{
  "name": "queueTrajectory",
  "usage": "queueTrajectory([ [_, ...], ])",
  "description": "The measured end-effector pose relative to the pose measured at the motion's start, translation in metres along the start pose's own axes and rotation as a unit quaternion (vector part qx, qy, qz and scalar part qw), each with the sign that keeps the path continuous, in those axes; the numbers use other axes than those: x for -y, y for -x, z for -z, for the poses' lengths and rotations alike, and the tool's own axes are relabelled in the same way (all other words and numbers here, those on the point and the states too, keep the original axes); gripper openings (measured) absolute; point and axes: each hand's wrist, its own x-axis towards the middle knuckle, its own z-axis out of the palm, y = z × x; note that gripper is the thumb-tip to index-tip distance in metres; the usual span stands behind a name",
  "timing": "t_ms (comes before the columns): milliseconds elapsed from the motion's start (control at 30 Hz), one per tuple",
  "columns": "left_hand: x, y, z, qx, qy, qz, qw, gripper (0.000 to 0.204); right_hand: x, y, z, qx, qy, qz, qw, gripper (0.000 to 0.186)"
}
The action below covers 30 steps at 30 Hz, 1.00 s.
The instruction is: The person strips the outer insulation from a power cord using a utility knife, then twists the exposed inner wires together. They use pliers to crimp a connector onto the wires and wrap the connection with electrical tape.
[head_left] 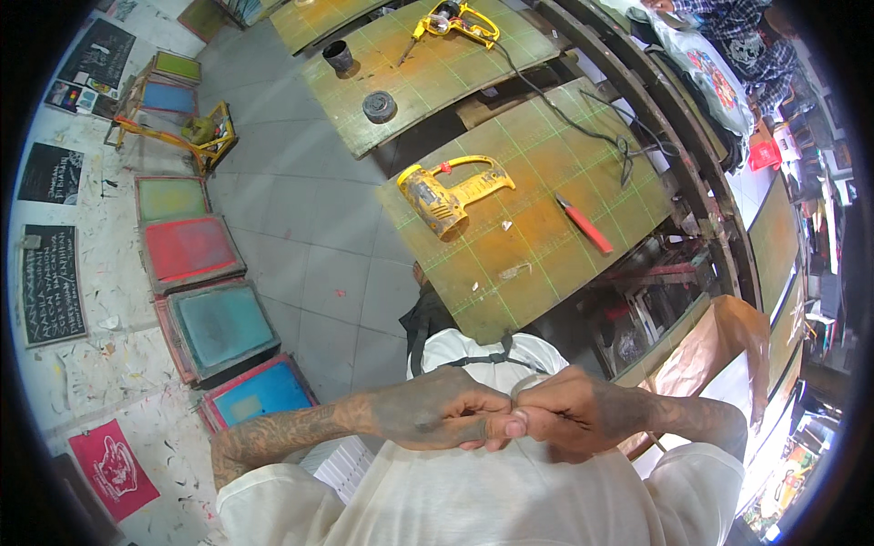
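Observation:
My left hand (446, 409) and my right hand (578, 414) meet in front of my white shirt, fingers curled and pressed together. Whatever sits between them, if anything, is hidden by the fingers. Ahead, on a greenish board with a grid (546, 264), lies a yellow power-tool housing (455, 193) with a looped handle. To its right rests a red-handled tool (583, 225) with a dark narrow tip; its exact kind is unclear. Small pale scraps (515, 271) lie near the board's front part. Neither hand touches the board.
A farther board (364, 136) carries another yellow tool (455, 20) with a black cord (555, 100), a dark cylinder (338, 56) and a round dark part (379, 106). Framed screens (223, 318) lean along the left wall. Brown paper (728, 341) lies at right; a person in a checked shirt (728, 23) is beyond.

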Motion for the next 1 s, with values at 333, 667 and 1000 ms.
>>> queueTrajectory([
  [333, -0.014, -0.002, -0.016, -0.147, 0.237, -0.143, 0.950, 0.053, 0.010, -0.009, -0.008, -0.104, -0.235, -0.031, 0.966, 0.041],
  [667, 0.019, -0.012, -0.025, -0.267, 0.487, -0.064, 0.829, 0.052, -0.036, -0.039, -0.027, -0.170, -0.493, -0.019, 0.853, 0.046],
  [1000, 0.008, 0.004, -0.018, -0.141, 0.144, -0.121, 0.972, 0.054, 0.006, -0.022, 0.009, -0.013, -0.137, -0.092, 0.986, 0.051],
])
